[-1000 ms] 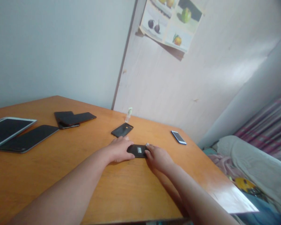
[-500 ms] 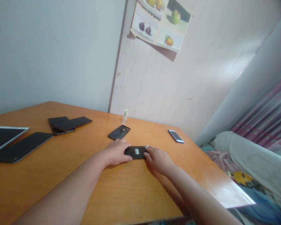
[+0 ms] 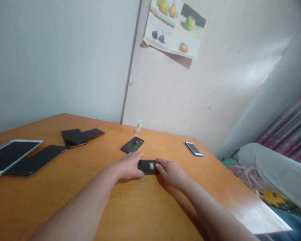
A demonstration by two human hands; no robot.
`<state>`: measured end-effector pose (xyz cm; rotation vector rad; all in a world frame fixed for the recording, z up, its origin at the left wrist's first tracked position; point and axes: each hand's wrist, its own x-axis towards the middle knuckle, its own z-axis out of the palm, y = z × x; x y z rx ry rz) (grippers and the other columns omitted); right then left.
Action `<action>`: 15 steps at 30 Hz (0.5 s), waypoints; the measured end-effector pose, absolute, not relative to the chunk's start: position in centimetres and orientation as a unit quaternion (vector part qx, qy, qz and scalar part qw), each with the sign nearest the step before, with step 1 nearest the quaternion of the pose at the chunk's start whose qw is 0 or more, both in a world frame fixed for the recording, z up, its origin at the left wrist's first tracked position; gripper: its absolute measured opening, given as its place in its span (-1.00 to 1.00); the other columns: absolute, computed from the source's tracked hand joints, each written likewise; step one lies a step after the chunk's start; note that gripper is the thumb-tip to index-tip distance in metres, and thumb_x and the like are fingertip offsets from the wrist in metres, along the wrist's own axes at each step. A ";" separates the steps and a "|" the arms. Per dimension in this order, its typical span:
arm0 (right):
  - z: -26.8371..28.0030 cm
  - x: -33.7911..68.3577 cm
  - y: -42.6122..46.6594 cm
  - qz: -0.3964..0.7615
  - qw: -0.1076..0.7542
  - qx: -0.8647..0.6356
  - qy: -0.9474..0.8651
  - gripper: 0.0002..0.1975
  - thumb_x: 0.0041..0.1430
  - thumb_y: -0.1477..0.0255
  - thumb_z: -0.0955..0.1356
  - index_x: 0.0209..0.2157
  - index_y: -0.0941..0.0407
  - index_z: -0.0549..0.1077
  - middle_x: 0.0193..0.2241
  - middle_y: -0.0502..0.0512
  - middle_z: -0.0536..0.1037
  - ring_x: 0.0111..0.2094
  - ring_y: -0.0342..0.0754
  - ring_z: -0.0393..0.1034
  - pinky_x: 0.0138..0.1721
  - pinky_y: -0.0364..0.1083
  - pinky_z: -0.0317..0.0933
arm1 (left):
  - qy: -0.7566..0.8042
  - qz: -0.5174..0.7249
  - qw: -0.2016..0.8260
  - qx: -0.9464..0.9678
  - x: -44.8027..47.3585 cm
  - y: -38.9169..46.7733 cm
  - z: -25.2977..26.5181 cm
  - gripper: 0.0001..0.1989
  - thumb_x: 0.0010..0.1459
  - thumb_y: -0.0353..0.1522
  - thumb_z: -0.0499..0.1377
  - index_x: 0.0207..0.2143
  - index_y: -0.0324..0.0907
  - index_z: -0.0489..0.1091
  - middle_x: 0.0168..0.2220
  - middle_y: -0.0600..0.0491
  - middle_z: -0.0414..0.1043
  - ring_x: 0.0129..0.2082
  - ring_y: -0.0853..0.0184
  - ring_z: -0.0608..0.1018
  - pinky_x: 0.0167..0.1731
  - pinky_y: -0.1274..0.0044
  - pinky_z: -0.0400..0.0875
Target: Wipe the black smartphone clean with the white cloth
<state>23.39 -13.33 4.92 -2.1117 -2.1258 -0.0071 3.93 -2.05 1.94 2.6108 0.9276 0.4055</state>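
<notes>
A black phone [image 3: 147, 166] with a small white label lies flat on the wooden table between my hands. My left hand [image 3: 130, 166] grips its left end, thumb along the near edge and fingers on the far side. At the right end, the bent fingers of my right hand [image 3: 171, 170] press on the phone's corner and edge; whether anything small is under those fingertips I cannot make out. Just beyond my left hand rests a black phone case [image 3: 132, 145] with a camera cutout. A small clear spray bottle [image 3: 138, 128] stands upright behind the case.
On the table [image 3: 137, 214], a white-framed tablet [image 3: 15, 154] and a dark tablet [image 3: 37, 162] overlap at the left. Behind them, dark phones [image 3: 85, 135] are stacked crosswise. A white-fronted phone [image 3: 194, 149] lies near the right edge. Bedding [image 3: 278, 167] is beyond that edge.
The view has shifted slightly, so everything sits a little lower and further right. A whitish bit at my right fingertips no longer shows. Both hands stay at the phone.
</notes>
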 end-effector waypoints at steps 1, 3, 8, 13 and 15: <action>5.0 22.7 -13.0 -0.002 0.069 -0.697 -0.714 -0.61 0.37 0.22 0.08 -0.11 0.08 0.42 -0.20 0.14 0.57 -0.17 0.00 0.44 -0.17 -0.10 0.19 | 0.324 0.139 0.177 0.919 3.8 -2.1 2.0 -0.24 -0.17 -0.14 0.27 0.12 -0.12 0.23 0.06 -0.06 0.37 0.04 0.08 0.42 -0.01 0.41 0.34; 5.0 21.0 -12.3 -0.003 0.068 -0.674 -0.736 -0.59 0.38 0.23 0.06 -0.13 0.09 0.43 -0.18 0.15 0.56 -0.15 0.01 0.44 -0.14 -0.08 0.19 | 0.323 0.140 0.189 0.917 3.7 -2.1 2.2 -0.23 -0.17 -0.17 0.26 0.14 -0.14 0.20 0.07 -0.08 0.37 0.05 0.08 0.42 0.00 0.41 0.33; 4.8 17.4 -11.2 -0.007 0.091 -0.618 -0.781 -0.58 0.38 0.29 0.07 0.11 0.12 0.32 0.03 0.20 0.48 0.04 0.02 0.34 0.08 -0.04 0.10 | 0.323 0.145 0.205 0.913 3.6 -2.3 2.5 -0.10 -0.13 -0.13 0.25 0.24 -0.24 0.04 0.25 -0.19 0.18 0.22 0.05 0.26 0.16 0.39 0.20; 4.7 18.9 -11.5 -0.007 0.064 -0.655 -0.753 -0.55 0.38 0.26 0.05 0.04 0.11 0.40 0.00 0.22 0.49 0.02 0.04 0.36 0.07 0.00 0.11 | 0.337 0.134 0.208 0.908 3.7 -2.3 2.4 -0.12 -0.15 -0.13 0.26 0.22 -0.18 0.06 0.17 -0.15 0.29 0.16 0.04 0.35 0.09 0.38 0.28; 4.5 21.0 -12.0 -0.011 0.057 -0.686 -0.725 -0.53 0.39 0.25 0.03 0.01 0.12 0.42 -0.01 0.23 0.51 0.00 0.04 0.38 0.04 0.00 0.14 | 0.344 0.131 0.208 0.906 3.7 -2.4 2.5 -0.12 -0.17 -0.14 0.28 0.20 -0.16 0.09 0.13 -0.14 0.33 0.13 0.04 0.38 0.06 0.38 0.30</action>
